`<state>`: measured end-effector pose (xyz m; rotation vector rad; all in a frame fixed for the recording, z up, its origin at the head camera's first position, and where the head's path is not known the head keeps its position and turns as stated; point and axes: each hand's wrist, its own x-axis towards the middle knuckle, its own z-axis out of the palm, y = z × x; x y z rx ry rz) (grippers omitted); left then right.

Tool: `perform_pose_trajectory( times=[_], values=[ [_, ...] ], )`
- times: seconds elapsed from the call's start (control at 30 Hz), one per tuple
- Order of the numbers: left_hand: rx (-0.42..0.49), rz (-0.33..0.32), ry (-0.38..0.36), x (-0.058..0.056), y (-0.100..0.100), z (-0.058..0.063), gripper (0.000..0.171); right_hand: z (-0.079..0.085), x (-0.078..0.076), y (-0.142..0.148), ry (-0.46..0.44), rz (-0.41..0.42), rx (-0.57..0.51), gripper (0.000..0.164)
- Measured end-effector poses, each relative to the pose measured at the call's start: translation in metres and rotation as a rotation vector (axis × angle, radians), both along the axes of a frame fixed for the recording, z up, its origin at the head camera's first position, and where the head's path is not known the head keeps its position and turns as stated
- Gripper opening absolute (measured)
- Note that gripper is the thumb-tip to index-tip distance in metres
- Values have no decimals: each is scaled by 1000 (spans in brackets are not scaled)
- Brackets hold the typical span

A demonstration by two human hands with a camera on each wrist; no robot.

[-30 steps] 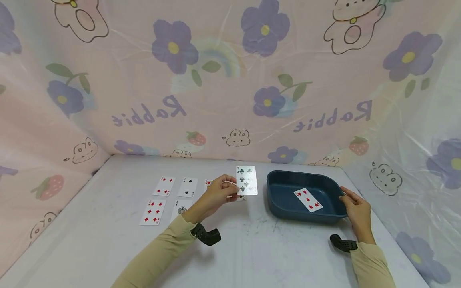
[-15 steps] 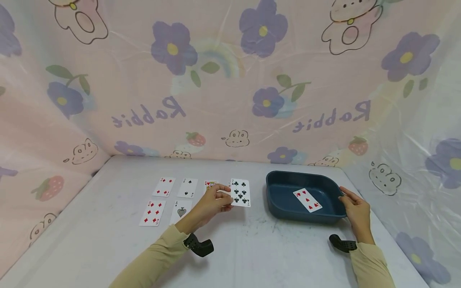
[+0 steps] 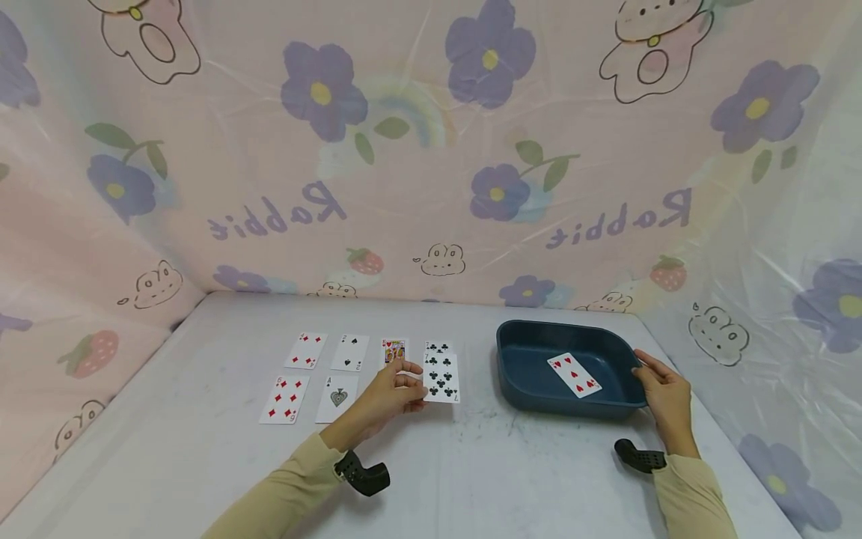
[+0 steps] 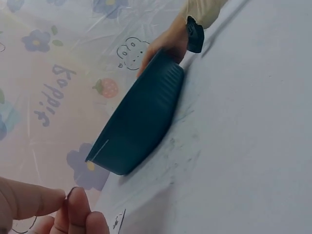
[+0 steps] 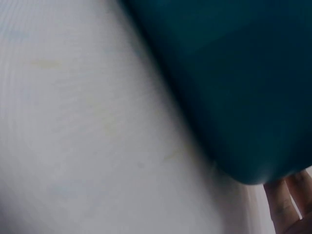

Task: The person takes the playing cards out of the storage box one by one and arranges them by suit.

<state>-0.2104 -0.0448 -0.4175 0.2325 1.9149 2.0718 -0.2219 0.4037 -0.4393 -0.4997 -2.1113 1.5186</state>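
My left hand pinches the edge of a seven of clubs between thumb and fingers. The card is face up, low over the table, and partly covers another black-pipped card behind it. In the left wrist view the fingertips meet at a thin edge. At the right, my right hand grips the end rim of a dark blue rectangular tray. A hearts card lies face up inside it. The right wrist view shows fingers against the tray's underside.
Left of my left hand lie a four of diamonds, a two of spades, a six of diamonds and an ace of spades. A red face card is partly hidden by my fingers. A printed curtain encloses the white table.
My left hand has brought the seven of clubs down and leftward, nearer the front, uncovering more of the face card. My right hand keeps its grip on the tray, which has not visibly moved.
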Motion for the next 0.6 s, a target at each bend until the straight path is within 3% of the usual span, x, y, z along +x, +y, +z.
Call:
perform_pose_trajectory(
  times=[0.3, 0.6],
  values=[
    [-44, -28, -9, 7, -1, -13, 33, 2, 2, -1, -27, -6, 28, 40],
    [-60, -27, -9, 12, 2, -15, 33, 0, 2, 1, -8, 13, 15, 41]
  ],
)
